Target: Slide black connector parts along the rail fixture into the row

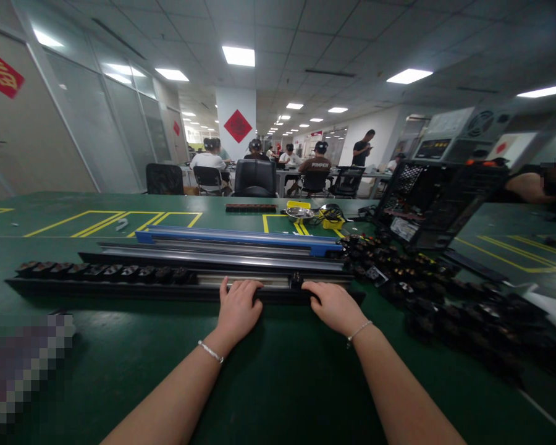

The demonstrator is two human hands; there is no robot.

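A long black rail (134, 288) lies across the green table (269, 383) in front of me, with several small black parts (106, 271) seated along its left half. My left hand (238, 309) rests on the rail's near edge, fingers curled over it. My right hand (336, 306) grips the same edge a little to the right, fingers bent onto the rail. Behind it lie more rails, a silver one (213, 254) and a blue one (231, 236).
A heap of loose black parts (445, 290) spreads over the table at the right. A black mesh crate (435, 201) stands behind it, with a metal bowl (299, 214) and a yellow item beside. Seated people and chairs fill the back; one person sits at far right.
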